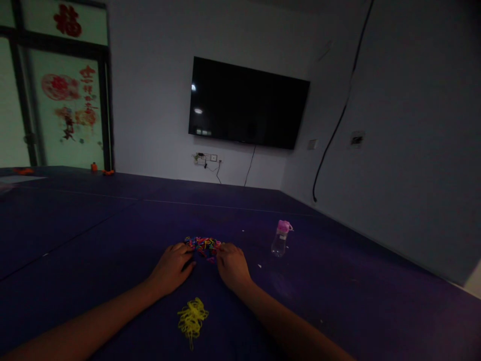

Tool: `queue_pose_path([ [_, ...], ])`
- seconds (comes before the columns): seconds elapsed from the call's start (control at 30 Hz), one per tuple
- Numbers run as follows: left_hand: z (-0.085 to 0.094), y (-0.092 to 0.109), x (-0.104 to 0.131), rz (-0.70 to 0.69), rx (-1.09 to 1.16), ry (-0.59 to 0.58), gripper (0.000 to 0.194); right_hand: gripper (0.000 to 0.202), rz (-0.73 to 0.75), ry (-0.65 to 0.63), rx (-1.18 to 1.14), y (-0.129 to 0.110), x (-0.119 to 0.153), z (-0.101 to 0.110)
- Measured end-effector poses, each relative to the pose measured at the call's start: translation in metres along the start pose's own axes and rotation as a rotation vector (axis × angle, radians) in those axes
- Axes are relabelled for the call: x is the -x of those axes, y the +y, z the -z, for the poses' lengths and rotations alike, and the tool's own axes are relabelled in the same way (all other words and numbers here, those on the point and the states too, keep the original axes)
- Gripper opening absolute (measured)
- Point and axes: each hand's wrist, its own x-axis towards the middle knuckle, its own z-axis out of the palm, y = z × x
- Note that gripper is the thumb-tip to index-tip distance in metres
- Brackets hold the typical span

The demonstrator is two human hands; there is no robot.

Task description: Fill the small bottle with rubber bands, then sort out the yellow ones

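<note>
A dim room with pale walls, a big dark television and a broad purple desk.
From where I stand, the television (pixel 248 103) hangs on the back wall (pixel 150 100), its black screen catching small bright reflections (pixel 198 111), with wall sockets (pixel 213 157) and thin wires just below. Left of it, a dark-framed glass door (pixel 65 105) glows faintly green, decorated in red, a large red character (pixel 67 21) on the pane above. A black cable (pixel 342 114) trails down the shadowy right wall (pixel 406 125), and thin seams cross the desk (pixel 112 230).
</note>
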Motion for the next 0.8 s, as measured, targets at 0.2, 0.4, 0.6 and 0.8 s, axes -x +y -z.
queue_pose_path([
  [0.2, -0.0024, -0.0024, 0.0008, -0.051, 0.018, 0.055, 0.017, 0.03, -0.125, 0.058, 0.045, 0.0044, 0.0007, -0.0009],
  [0.4, -0.0004, -0.0009, 0.0004, -0.1, 0.046, 0.021, 0.017, 0.032, -0.157, 0.101, -0.026, 0.0081, -0.0004, -0.0026],
  [0.6, 0.0008, 0.0002, -0.0002, -0.117, 0.081, 0.003, 0.017, 0.034, 0.059, 0.009, -0.044, 0.0029, -0.0005, -0.0052],
  [0.8, -0.0079, -0.0063, 0.0008, -0.115, 0.078, -0.021, 0.029, 0.043, 0.105, -0.102, -0.019, 0.0025, 0.0008, -0.0077],
])
